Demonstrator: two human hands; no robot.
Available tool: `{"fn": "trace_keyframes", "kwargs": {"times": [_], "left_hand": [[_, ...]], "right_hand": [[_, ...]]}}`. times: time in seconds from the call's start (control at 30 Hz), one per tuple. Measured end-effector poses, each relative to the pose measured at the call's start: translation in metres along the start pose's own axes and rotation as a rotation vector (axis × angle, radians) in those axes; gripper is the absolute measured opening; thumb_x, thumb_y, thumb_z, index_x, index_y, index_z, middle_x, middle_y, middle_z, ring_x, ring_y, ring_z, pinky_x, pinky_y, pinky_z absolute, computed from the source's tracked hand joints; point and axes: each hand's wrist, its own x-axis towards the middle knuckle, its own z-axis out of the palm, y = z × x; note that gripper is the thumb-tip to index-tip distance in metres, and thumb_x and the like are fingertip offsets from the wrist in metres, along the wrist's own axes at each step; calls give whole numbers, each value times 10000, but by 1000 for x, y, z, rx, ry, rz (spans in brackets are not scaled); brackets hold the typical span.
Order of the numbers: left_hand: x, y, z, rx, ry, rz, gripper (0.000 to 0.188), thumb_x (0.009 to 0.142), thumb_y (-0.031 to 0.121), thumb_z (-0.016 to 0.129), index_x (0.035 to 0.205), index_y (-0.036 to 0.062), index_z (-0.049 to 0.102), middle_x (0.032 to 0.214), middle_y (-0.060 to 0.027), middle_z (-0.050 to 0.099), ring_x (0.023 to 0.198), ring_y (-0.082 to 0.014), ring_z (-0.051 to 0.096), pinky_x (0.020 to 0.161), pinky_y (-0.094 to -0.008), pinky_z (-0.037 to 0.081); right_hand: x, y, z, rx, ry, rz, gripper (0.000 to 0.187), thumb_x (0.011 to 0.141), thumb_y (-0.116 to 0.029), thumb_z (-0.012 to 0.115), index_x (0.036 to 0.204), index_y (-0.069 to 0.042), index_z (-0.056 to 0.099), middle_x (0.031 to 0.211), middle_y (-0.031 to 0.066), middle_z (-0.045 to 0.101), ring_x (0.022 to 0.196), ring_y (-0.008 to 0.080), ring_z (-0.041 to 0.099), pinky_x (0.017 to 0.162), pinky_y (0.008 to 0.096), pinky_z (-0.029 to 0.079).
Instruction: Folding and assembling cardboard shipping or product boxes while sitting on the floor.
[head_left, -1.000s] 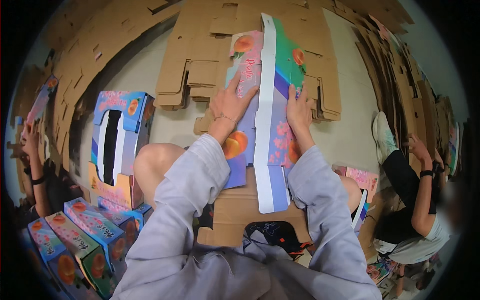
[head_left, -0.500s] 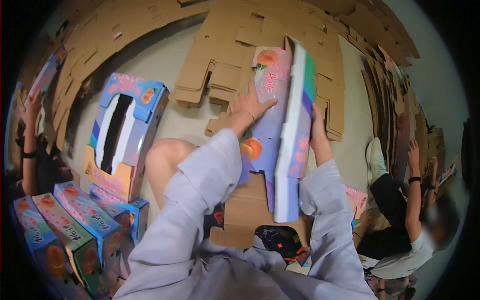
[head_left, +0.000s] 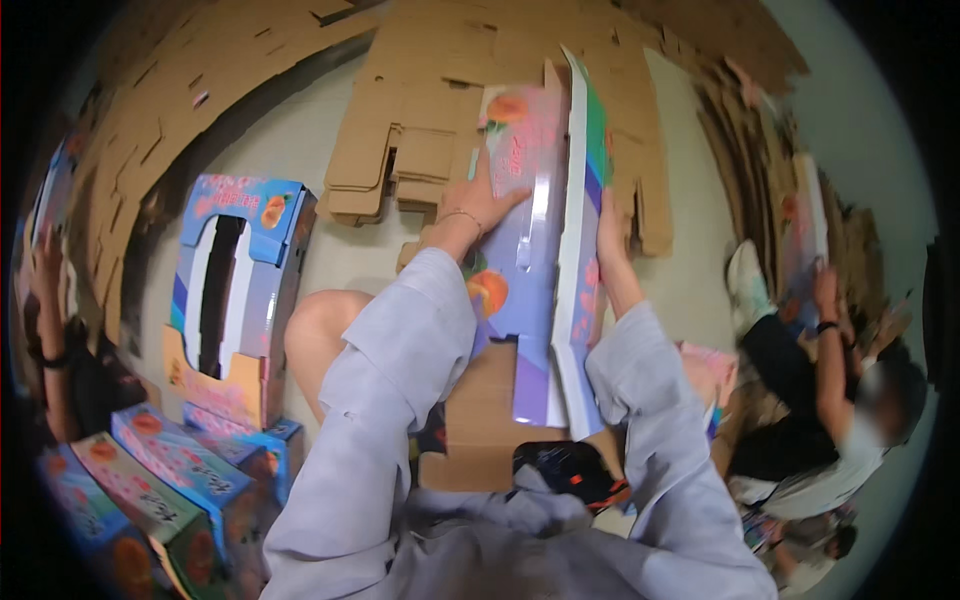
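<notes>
While the left hand [head_left: 478, 205] presses flat, right fingers [head_left: 606, 222] grip the printed carton [head_left: 540, 240].

A: Which package sits in the middle?

B: A flat printed carton [head_left: 535, 250], purple, pink and green with peach pictures.

A: And to its left?

B: A folded blue carton [head_left: 240, 290] stands open; lower still, a row of colourful finished boxes [head_left: 170, 480].

Right hand [head_left: 607, 222] half hidden behind the raised flap of the printed carton [head_left: 535, 250].
</notes>
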Motion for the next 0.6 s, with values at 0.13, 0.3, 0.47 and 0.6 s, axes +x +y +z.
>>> {"fn": "trace_keyframes", "kwargs": {"times": [0.13,0.3,0.47,0.6], "left_hand": [[5,-15,14,-21,146,154,963,748,626,562,1434,66,184,1078,-270,596,981,-424,585,853,-451,459],[8,-11,14,-66,146,212,944,753,616,571,1432,86,184,1088,-282,589,995,-434,579,853,-450,463],[7,9,13,176,139,22,954,744,607,599,1427,93,175,1033,-251,619,954,-397,607,829,-442,474],[8,11,14,169,104,14,950,739,615,597,1419,92,187,1008,-245,628,949,-405,606,819,-442,475]], "right_hand": [[1,13,3,-80,98,135,737,892,-550,382,1370,8,337,1344,245,422,1260,365,385,1030,388,296],[6,8,3,-117,106,155,786,856,-589,394,1342,28,358,1311,262,444,1236,378,406,1023,392,301],[-5,-4,-34,587,-341,190,742,894,-580,431,1382,-33,321,1376,125,396,1252,224,382,1029,345,313],[-6,2,-33,459,-283,133,822,857,-546,539,1409,-20,233,1384,127,363,1219,244,414,1008,361,341]]}}
